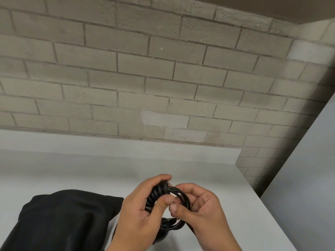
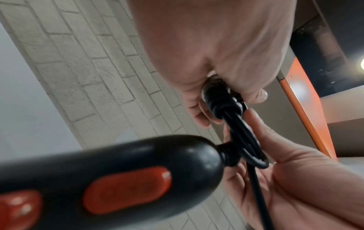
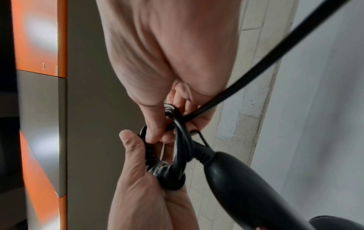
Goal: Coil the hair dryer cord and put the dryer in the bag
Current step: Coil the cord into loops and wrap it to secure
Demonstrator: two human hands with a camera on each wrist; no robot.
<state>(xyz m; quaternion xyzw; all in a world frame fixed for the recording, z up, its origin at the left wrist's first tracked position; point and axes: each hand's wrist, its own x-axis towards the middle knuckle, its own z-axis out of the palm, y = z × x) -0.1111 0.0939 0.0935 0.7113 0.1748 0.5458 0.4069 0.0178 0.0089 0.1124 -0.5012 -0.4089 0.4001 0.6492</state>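
Both hands hold the hair dryer's black cord [image 1: 184, 196] above the white table [image 1: 199, 165]. My left hand [image 1: 159, 200] grips the tightly wound coil [image 2: 218, 101] between thumb and fingers. The right hand [image 1: 188, 198] pinches a wider loop [image 3: 181, 140] beside that coil, and a loose length of cord [image 3: 275, 56] runs away past it. The black dryer handle [image 2: 118, 171], with orange-red switches [image 2: 128, 188], hangs under the hands and is mostly hidden in the head view. A black fabric bag [image 1: 63, 220] lies on the table to the left of my hands.
A grey brick wall [image 1: 145, 78] rises behind the table. The table's right edge [image 1: 268, 211] runs diagonally close to my right hand. An orange and grey panel [image 3: 39, 38] shows behind the hands in the wrist views.
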